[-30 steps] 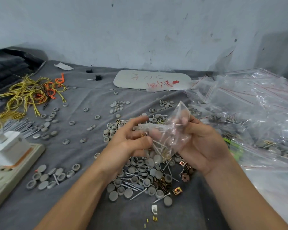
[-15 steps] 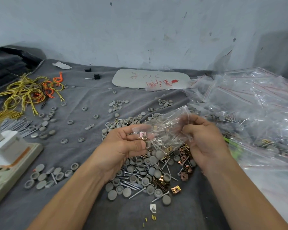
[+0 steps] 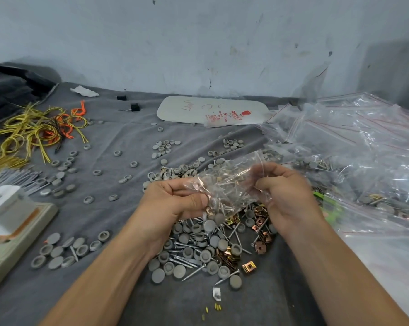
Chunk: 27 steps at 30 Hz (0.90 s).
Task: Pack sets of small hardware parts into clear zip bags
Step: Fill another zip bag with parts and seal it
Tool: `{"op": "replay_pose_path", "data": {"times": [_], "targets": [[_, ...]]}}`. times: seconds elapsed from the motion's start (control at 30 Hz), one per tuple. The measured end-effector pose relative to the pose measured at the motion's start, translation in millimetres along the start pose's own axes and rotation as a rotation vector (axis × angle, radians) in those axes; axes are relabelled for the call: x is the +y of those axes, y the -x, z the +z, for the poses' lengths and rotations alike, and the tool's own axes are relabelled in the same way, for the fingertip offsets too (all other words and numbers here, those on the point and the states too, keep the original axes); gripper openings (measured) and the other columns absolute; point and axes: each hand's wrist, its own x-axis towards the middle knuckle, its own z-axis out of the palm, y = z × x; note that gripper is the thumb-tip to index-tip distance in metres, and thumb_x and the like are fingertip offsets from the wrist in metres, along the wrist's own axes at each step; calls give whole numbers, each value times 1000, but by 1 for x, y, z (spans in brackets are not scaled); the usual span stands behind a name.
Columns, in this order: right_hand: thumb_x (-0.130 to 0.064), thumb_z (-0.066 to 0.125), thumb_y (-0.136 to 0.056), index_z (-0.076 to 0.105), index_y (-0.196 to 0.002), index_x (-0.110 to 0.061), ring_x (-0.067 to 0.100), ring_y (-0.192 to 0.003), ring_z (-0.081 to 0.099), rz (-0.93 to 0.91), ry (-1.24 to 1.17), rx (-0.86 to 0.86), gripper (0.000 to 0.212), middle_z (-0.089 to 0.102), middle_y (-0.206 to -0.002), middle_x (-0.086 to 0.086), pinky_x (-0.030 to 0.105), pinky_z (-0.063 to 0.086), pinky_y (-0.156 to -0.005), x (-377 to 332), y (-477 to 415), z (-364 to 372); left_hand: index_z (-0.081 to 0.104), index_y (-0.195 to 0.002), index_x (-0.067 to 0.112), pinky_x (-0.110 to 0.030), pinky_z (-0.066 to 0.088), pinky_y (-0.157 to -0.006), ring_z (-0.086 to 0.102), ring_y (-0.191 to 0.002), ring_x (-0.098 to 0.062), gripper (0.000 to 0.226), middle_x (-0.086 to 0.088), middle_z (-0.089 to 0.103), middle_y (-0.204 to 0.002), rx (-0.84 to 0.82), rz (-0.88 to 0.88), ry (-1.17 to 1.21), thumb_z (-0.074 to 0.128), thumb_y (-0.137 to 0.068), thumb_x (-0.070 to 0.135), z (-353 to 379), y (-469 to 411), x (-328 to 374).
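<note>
2 bare forearms reach in from the bottom edge. The left hand (image 3: pixel 172 203) and right hand (image 3: pixel 288 196) sit level, close together, fingers curled, each pinching 1 end of a bag (image 3: pixel 229 184).

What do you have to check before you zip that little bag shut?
1. Grip at both ends: left hand and right hand pinch the clear zip bag: ok.
2. Parts inside: screws show through the plastic: ok.
3. Whole set counted: cannot tell.
4. Zip strip lined up: cannot tell.
5. Nothing poking through the plastic: cannot tell.
</note>
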Motion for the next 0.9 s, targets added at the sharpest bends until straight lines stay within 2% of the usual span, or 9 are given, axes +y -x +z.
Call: {"op": "replay_pose_path", "data": {"times": [0.17, 0.27, 0.4, 0.57, 0.67, 0.73, 0.8, 0.87, 0.9], "targets": [[24, 46, -86, 72, -82, -7, 16, -65, 72, -1, 11, 4, 41, 75, -72, 3, 25, 59, -58, 0, -2, -1, 80, -84, 1, -23, 60, -60, 76, -74, -20, 20, -19, 77, -92, 34, -89, 21, 80, -65, 6, -1, -2, 0], [25, 45, -86, 71, -80, -8, 17, -66, 72, 0, -3, 4, 43, 75, -73, 3, 25, 60, -59, 0, -3, -2, 79, -89, 0, -24, 60, -63, 77, -76, -21, 10, -20, 78, -94, 27, -111, 1, 73, -81, -1, 0, -1, 0], [25, 45, -86, 70, -79, -9, 15, -66, 72, -9, -11, 0, 42, 74, -71, 3, 31, 62, -66, 0, -3, -4, 82, -75, 8, -27, 61, -63, 77, -74, -22, 28, -17, 77, -88, 53, -122, 15, 64, -92, -6, -1, -3, 1], [22, 47, -90, 73, -88, -5, 16, -71, 71, -23, -61, -96, 38, 74, -91, 10, 30, 61, -67, -3, -1, -5, 79, -98, 0, -26, 61, -64, 78, -81, -24, 24, -20, 78, -101, 32, -123, 19, 56, -95, -6, -1, -6, -2], [14, 52, -93, 79, -94, -8, 16, -79, 71, -65, -86, -185, 35, 77, -106, 8, 37, 62, -82, -7, 0, -6, 81, -97, 6, -26, 60, -64, 76, -85, -24, 38, -17, 78, -104, 28, -86, -9, 48, -88, -12, -2, -6, -2], [9, 55, -94, 80, -98, -11, 20, -84, 73, -94, -78, -214, 32, 77, -111, 11, 41, 61, -87, -9, 1, -6, 80, -98, 6, -25, 59, -60, 75, -77, -17, 48, -14, 78, -102, 17, -44, -26, 42, -77, -16, -2, -3, -2], [7, 57, -94, 78, -105, -7, 22, -84, 74, -98, -91, -208, 27, 76, -111, 14, 37, 62, -81, -9, 1, -6, 77, -105, 3, -27, 59, -58, 73, -73, -17, 58, -15, 78, -105, -6, -14, -43, 40, -64, -14, -3, -2, -2], [3, 61, -90, 75, -112, -4, 24, -83, 73, -64, -144, -252, 27, 76, -109, 15, 31, 63, -71, -11, 1, -8, 73, -111, -3, -35, 60, -57, 72, -78, -29, 64, -23, 75, -111, -93, -10, 1, 44, -54, -2, -7, 0, -1], [0, 64, -87, 75, -113, -4, 24, -85, 71, -32, -195, -329, 29, 76, -111, 15, 28, 62, -67, -13, 2, -9, 71, -114, -7, -36, 59, -56, 70, -78, -35, 66, -29, 72, -114, -173, -29, 45, 48, -52, 3, -9, 1, 1]]}}
